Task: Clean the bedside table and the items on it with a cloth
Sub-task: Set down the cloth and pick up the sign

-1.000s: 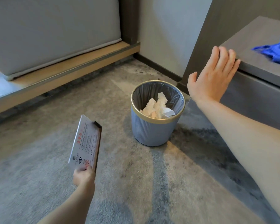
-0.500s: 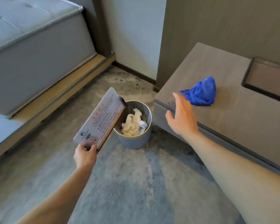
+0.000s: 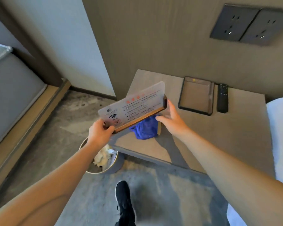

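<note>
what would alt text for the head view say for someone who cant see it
A person's left hand holds a wifi sign over a grey bedside table, while the right hand touches its other end above a crumpled blue cloth. A tray and remote sit behind; a bin stands below.
</note>
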